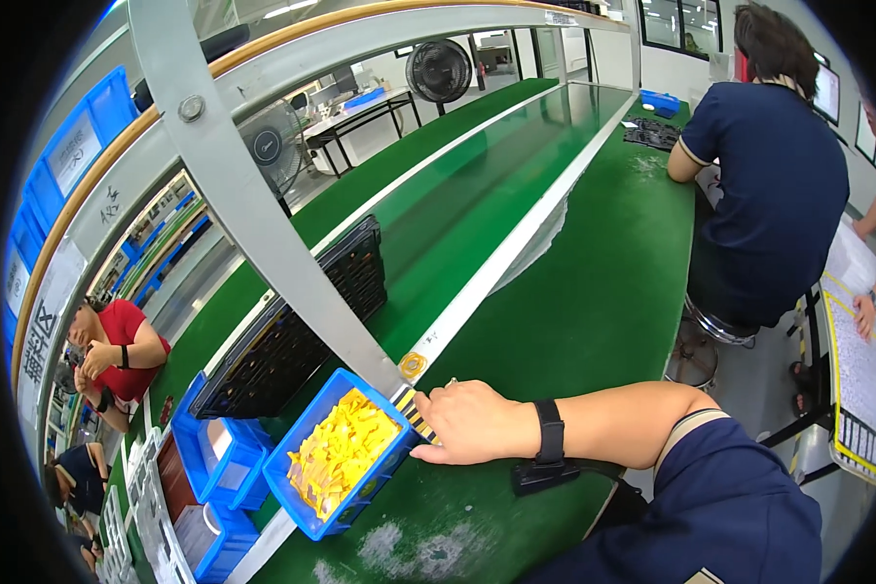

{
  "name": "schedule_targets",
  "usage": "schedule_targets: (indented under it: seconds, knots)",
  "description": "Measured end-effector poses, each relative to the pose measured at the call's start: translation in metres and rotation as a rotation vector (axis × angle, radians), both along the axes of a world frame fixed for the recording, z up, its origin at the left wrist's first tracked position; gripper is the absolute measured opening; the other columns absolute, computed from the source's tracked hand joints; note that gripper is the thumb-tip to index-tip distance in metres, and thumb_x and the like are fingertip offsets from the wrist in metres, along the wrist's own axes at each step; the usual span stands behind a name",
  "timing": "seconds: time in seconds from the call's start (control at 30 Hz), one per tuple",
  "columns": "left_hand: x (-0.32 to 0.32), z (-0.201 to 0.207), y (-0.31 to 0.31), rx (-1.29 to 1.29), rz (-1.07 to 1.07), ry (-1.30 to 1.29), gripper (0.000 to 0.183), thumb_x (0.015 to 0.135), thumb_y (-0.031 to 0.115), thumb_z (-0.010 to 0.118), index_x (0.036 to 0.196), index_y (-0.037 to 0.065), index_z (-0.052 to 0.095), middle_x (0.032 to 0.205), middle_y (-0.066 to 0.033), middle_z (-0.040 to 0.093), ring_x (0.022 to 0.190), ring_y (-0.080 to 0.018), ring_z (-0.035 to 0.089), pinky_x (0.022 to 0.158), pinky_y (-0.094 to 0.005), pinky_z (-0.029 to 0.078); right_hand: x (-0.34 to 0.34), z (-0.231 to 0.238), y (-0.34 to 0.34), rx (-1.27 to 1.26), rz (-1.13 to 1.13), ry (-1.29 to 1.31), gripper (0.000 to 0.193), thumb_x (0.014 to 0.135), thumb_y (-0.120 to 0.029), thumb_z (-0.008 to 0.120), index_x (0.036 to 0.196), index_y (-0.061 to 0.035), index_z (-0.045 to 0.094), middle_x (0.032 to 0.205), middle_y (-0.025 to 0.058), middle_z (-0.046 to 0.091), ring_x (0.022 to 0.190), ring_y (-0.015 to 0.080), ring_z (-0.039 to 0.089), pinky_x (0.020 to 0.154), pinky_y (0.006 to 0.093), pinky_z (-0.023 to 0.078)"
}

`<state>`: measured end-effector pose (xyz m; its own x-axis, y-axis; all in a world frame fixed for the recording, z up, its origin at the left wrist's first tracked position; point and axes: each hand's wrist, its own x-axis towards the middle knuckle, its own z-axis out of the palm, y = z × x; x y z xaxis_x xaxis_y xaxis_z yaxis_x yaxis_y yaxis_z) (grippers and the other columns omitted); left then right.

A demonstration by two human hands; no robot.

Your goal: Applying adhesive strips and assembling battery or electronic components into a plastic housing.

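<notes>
My right hand (472, 420) comes in from the right, palm down, a black band on its wrist. Its thumb stands apart from the fingers beside the rim of a blue plastic bin (280, 479) full of small yellow pieces (346, 453). The fingertips lie by a black-and-yellow striped strip (415, 414) at the foot of a grey metal post (263, 224); part of the fingers is hidden. A small yellow ring (413, 365) lies just beyond the hand. Below my wrist is a flat black object (545, 477). My left hand is out of view.
Black slotted trays (282, 341) lean upright behind the bin, near more blue bins (226, 457). A green conveyor belt (477, 214) runs away from me. A co-worker in dark blue (774, 195) sits at the right; another in red (131, 346) is at the left.
</notes>
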<state>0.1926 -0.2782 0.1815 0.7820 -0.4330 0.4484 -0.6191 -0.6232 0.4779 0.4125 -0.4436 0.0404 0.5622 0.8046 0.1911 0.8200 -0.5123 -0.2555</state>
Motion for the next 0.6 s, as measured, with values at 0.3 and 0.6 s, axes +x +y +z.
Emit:
schedule_targets:
  seconds: [0.3, 0.6]
  knots:
    - [0.005, -0.003, -0.001, -0.006, 0.015, 0.051, 0.022, 0.072, 0.01, 0.067, 0.087, -0.003, 0.057, 0.076, -0.0165, 0.058, 0.063, -0.0316, 0.057, 0.058, -0.0375, 0.047, 0.001, -0.003, 0.001, 0.063, -0.031, -0.023, 0.047, 0.071, -0.033, 0.065, 0.091, 0.0072, 0.051, 0.077, 0.017, 0.061, 0.073, 0.0303, 0.061, 0.068, 0.0359, 0.05]
    - [0.0, 0.001, -0.008, 0.035, 0.035, 0.068, 0.022, 0.072, 0.007, 0.065, 0.09, -0.002, 0.056, 0.079, -0.0173, 0.058, 0.066, -0.0333, 0.057, 0.06, -0.0384, 0.046, 0.002, -0.007, 0.003, 0.069, -0.043, -0.047, 0.045, 0.07, -0.032, 0.066, 0.087, 0.0069, 0.052, 0.076, 0.0159, 0.061, 0.072, 0.029, 0.062, 0.066, 0.0354, 0.05]
